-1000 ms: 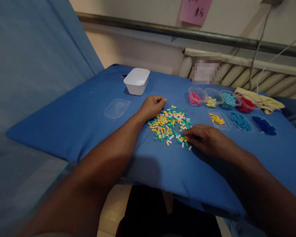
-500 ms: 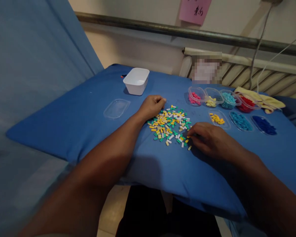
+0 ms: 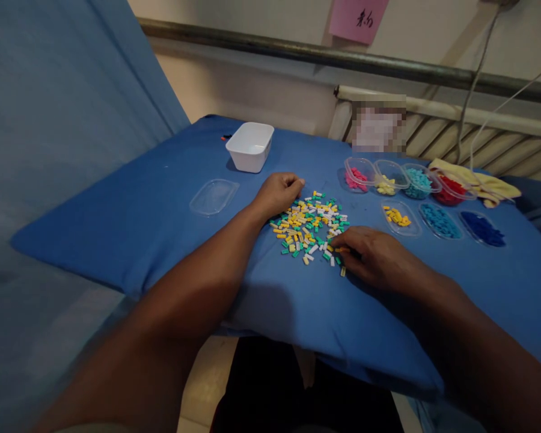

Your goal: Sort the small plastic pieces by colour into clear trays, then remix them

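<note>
Head view: loose pieces (image 3: 297,221) in yellow, cream, white and green lie scattered on the blue-covered desk (image 3: 162,210), between the hands.
Left hand (image 3: 277,193): loosely curled at the pile's far-left edge, thumb near the fingers; cannot tell whether anything is inside.
Right hand (image 3: 376,254): thumb and fingers drawn near each other at the pile's right edge, yellow-orange piece (image 3: 341,249) beside them; cannot tell whether it is pinched.
Piece handling: probably light, stiff, slightly slippery, not fragile; prone to skid against neighbours.
Piece grip: opposite long sides, between thumb and index pads.
White tub (image 3: 247,161): upright beyond the left hand; inner floor only partly visible.
Obscured: palms, pieces under the fingers, fine piece detail; radiator notice (image 3: 377,129) pixelated.
</note>
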Demonstrator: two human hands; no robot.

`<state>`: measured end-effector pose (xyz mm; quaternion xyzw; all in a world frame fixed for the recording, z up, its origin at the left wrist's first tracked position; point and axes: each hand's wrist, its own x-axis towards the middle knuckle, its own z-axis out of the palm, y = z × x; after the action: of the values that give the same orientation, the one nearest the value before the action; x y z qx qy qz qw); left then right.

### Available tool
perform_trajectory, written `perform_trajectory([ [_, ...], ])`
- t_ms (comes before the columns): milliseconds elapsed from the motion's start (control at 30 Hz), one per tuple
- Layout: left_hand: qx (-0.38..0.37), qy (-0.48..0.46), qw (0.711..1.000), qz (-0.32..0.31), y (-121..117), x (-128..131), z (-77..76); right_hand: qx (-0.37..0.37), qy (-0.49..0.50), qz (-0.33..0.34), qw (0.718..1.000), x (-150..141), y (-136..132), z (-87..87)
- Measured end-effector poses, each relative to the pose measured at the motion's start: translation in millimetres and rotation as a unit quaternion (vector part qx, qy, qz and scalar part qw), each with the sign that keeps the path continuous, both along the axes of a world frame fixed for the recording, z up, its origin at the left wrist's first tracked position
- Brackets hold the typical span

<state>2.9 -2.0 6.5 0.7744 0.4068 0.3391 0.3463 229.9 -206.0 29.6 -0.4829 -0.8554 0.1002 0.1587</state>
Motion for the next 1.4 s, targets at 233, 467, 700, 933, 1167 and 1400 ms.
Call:
perform_trajectory([
  [233,0.010,-0.002,1.000,-0.005,0,0,-0.6,0.012,0.005,0.021,1.000,-8,0,2.5],
  [467,0.010,0.008,1.000,-0.004,4,1,-3.9,-0.022,-0.018,-0.011,1.000,1,-2,9.6],
  [700,0.012,-0.001,1.000,-0.003,-1,0,0.8,-0.017,-0.033,0.004,0.999,-2,-1,8.3],
  [933,0.003,0.005,1.000,-0.002,0,-1,0.6,0.008,-0.032,-0.017,0.999,4,0,9.4],
  [1167,0.004,0.005,1.000,-0.008,-1,-1,1.9,0.152,-0.027,-0.245,0.957,68,8,13.8],
  [1400,0.000,-0.009,1.000,-0.010,3,-2,-2.6,0.144,-0.027,-0.352,0.925,108,19,-8.6],
])
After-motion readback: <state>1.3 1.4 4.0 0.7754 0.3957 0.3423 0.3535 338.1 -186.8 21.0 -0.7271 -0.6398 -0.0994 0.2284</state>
